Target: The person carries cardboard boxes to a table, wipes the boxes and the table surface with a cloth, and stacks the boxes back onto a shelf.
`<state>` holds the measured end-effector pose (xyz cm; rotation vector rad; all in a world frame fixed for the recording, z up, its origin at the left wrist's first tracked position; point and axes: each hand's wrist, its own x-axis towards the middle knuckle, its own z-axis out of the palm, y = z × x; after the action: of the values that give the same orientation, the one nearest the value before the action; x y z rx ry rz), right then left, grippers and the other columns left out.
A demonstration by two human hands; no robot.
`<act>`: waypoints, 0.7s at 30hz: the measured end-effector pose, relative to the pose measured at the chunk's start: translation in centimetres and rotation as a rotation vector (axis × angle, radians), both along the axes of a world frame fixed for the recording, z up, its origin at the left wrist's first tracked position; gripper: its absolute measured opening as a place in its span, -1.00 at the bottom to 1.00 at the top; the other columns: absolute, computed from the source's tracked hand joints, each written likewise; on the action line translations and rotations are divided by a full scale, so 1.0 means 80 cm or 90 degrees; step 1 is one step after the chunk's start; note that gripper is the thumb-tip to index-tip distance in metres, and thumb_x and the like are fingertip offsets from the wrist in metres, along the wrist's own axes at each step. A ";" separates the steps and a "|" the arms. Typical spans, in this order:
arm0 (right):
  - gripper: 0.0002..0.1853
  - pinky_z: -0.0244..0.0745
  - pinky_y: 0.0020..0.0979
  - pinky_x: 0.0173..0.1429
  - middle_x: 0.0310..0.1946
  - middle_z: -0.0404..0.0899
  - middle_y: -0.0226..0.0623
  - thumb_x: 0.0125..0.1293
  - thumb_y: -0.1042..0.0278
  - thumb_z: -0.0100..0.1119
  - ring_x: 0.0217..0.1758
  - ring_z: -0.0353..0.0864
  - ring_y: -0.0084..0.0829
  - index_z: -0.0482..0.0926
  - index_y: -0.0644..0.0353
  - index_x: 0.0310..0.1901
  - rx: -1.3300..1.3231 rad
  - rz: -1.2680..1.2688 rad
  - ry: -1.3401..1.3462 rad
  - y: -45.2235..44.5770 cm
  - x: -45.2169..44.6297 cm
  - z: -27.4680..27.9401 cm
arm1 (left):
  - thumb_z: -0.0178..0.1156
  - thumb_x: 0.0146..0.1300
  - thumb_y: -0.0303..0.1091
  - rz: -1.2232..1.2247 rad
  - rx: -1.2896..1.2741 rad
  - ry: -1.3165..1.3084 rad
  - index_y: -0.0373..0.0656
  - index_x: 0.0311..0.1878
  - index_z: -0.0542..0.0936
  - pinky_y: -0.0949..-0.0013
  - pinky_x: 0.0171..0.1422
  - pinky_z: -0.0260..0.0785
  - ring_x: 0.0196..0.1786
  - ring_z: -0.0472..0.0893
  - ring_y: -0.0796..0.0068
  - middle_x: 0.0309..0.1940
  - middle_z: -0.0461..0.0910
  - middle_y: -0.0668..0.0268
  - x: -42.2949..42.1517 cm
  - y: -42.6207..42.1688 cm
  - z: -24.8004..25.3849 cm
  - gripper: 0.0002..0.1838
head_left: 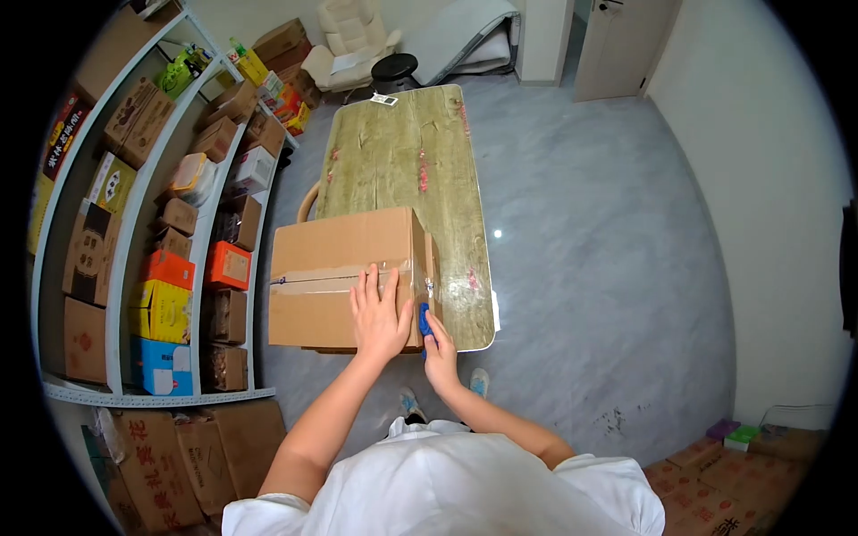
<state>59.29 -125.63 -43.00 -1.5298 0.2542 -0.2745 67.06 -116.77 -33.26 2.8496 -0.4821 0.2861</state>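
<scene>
A large cardboard box (335, 237) lies on the near end of a wood-patterned table (384, 152). Shiny clear tape (335, 284) runs along its top seam, and a dark line shows in the seam toward the left. My left hand (379, 320) is flat on the box top with its fingers spread, near the right edge. At the box's right side, my right hand (441, 355) grips a blue hand tool (424, 319); its exact kind is hard to make out. The tool's upper end is against or close to the box's right side, below a glossy bit of tape.
Metal shelving (121, 295) with boxes and packages stands left. Beyond the table are a black stool (394, 70) and a cream armchair (350, 43). Flattened cardboard (192, 460) lies lower left, and more cartons (715, 487) lower right. A door (623, 49) is at the back right.
</scene>
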 end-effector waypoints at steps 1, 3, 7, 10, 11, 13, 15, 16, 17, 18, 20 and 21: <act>-0.55 0.13 -0.28 0.41 0.31 0.33 -0.09 0.36 0.56 -0.13 0.34 0.30 -0.15 0.36 0.24 0.28 -0.001 -0.004 -0.023 0.001 -0.001 0.011 | 0.12 0.24 -0.16 0.003 -0.014 -0.003 -0.10 0.34 0.30 -0.10 0.47 -0.12 0.45 0.03 -0.14 0.38 0.12 -0.02 0.000 0.002 0.000 -0.39; -0.55 0.13 -0.29 0.41 0.30 0.33 -0.09 0.36 0.55 -0.14 0.35 0.30 -0.15 0.36 0.25 0.28 -0.035 -0.018 -0.046 0.004 -0.002 0.026 | 0.14 0.23 -0.18 -0.010 -0.099 -0.006 -0.12 0.33 0.31 -0.11 0.47 -0.14 0.45 0.00 -0.16 0.38 0.12 -0.04 -0.001 0.011 -0.004 -0.40; -0.55 0.14 -0.33 0.41 0.29 0.34 -0.08 0.36 0.57 -0.15 0.33 0.32 -0.18 0.35 0.29 0.28 -0.051 -0.052 -0.077 0.010 -0.008 0.034 | 0.18 0.20 -0.27 -0.055 -0.352 0.000 -0.15 0.25 0.38 -0.10 0.48 -0.14 0.46 -0.03 -0.18 0.36 0.12 -0.03 0.010 0.038 -0.023 -0.47; -0.56 0.15 -0.39 0.40 0.28 0.36 -0.08 0.33 0.61 -0.15 0.34 0.34 -0.24 0.38 0.32 0.25 0.000 -0.096 -0.018 0.023 -0.025 0.014 | 0.18 0.21 -0.29 -0.050 -0.347 -0.025 -0.11 0.17 0.44 -0.08 0.48 -0.15 0.45 0.01 -0.10 0.37 0.13 0.03 0.026 0.086 -0.023 -0.56; -0.46 0.12 -0.40 0.41 0.31 0.32 -0.05 0.23 0.70 -0.17 0.38 0.29 -0.24 0.32 0.33 0.30 0.039 -0.105 0.012 0.029 -0.032 0.004 | 0.20 0.18 -0.31 -0.038 -0.331 -0.041 -0.07 0.11 0.48 -0.10 0.48 -0.16 0.44 0.01 -0.11 0.35 0.15 0.04 0.031 0.112 -0.017 -0.60; -0.38 0.12 -0.45 0.40 0.31 0.31 -0.11 0.17 0.75 -0.20 0.37 0.29 -0.33 0.27 0.31 0.34 0.097 -0.130 0.018 0.046 -0.039 0.024 | 0.23 0.17 -0.25 -0.023 -0.285 -0.061 -0.01 0.12 0.51 -0.13 0.48 -0.12 0.45 -0.02 -0.18 0.37 0.13 0.04 0.045 0.179 -0.014 -0.59; -0.18 0.08 -0.42 0.42 0.38 0.18 -0.04 -0.07 0.83 -0.29 0.44 0.19 -0.23 0.17 0.33 0.38 -0.019 -0.186 -0.042 0.062 -0.042 -0.003 | 0.24 0.16 -0.23 0.051 -0.163 -0.046 0.00 0.14 0.52 -0.13 0.47 -0.11 0.46 -0.02 -0.18 0.39 0.10 0.02 0.041 0.231 0.018 -0.56; -0.25 0.15 -0.42 0.39 0.33 0.24 -0.06 0.02 0.84 -0.18 0.40 0.25 -0.25 0.20 0.33 0.37 -0.041 -0.224 -0.067 0.067 -0.042 -0.010 | 0.25 0.15 -0.22 0.128 -0.035 -0.033 0.02 0.16 0.52 -0.12 0.47 -0.10 0.46 -0.02 -0.19 0.41 0.08 0.01 0.041 0.255 0.027 -0.54; -0.29 0.21 -0.42 0.35 0.29 0.28 -0.07 0.05 0.83 -0.10 0.35 0.31 -0.26 0.23 0.34 0.34 0.005 -0.251 -0.063 0.071 -0.037 -0.016 | 0.25 0.15 -0.22 0.125 -0.036 -0.031 0.02 0.16 0.52 -0.12 0.47 -0.10 0.46 -0.02 -0.19 0.41 0.08 0.01 0.045 0.281 0.023 -0.54; -0.34 0.26 -0.41 0.32 0.25 0.31 -0.08 0.09 0.81 -0.02 0.31 0.36 -0.27 0.27 0.35 0.32 0.050 -0.276 -0.061 0.074 -0.032 -0.022 | 0.25 0.16 -0.19 0.094 -0.040 0.019 0.05 0.22 0.48 -0.09 0.48 -0.10 0.47 -0.05 -0.20 0.43 0.03 -0.02 0.051 0.306 0.018 -0.49; -0.44 0.36 -0.38 0.24 0.11 0.38 -0.14 0.11 0.75 0.10 0.15 0.47 -0.27 0.36 0.39 0.23 -0.060 -0.358 -0.055 0.083 -0.030 -0.005 | 0.25 0.17 -0.16 0.066 -0.045 0.070 0.07 0.28 0.45 -0.06 0.49 -0.09 0.48 -0.07 -0.21 0.45 -0.02 -0.05 0.055 0.334 -0.013 -0.44; -0.44 0.37 -0.37 0.23 0.09 0.39 -0.13 0.11 0.74 0.11 0.12 0.48 -0.25 0.36 0.40 0.22 -0.105 -0.384 -0.044 0.085 -0.027 -0.003 | 0.23 0.19 -0.14 -0.007 -0.190 0.105 0.09 0.32 0.40 -0.02 0.50 -0.09 0.49 -0.11 -0.22 0.47 -0.08 -0.07 0.062 0.340 -0.050 -0.41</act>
<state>57.12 -118.79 -43.27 -1.5736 0.6514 -0.8389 72.03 -89.58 -37.25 2.5529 -0.3865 0.1090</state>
